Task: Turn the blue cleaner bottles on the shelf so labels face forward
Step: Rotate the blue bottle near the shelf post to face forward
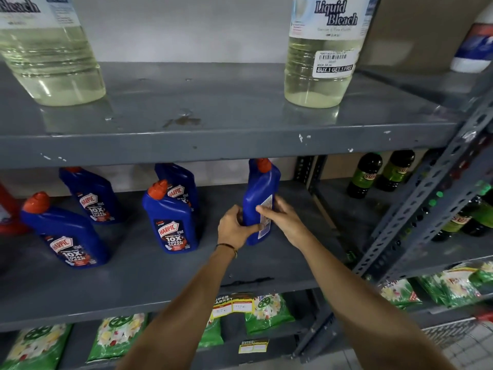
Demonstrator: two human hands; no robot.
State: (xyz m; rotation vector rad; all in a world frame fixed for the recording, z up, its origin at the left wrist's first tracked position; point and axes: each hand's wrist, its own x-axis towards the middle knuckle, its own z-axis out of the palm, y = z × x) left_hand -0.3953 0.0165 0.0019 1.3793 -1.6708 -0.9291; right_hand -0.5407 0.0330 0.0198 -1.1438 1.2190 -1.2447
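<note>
Several blue cleaner bottles with red caps stand on the grey middle shelf (160, 287). The rightmost bottle (260, 188) is upright, and its white back label faces partly toward me and to the right. My left hand (234, 228) grips its lower left side and my right hand (280, 217) grips its right side over the label. Left of it stand a front bottle (170, 222) and one behind it (184, 182), then a far-left front bottle (66, 236) and a rear one (93, 196). All of these show their printed front labels forward.
Two large clear bleach jugs (320, 54) (50, 54) stand on the shelf above. Dark green bottles (365, 174) fill the neighbouring rack to the right, behind a perforated grey upright (416, 209). Green packets (117, 335) lie on the shelf below. A red object (8, 209) sits at the far left.
</note>
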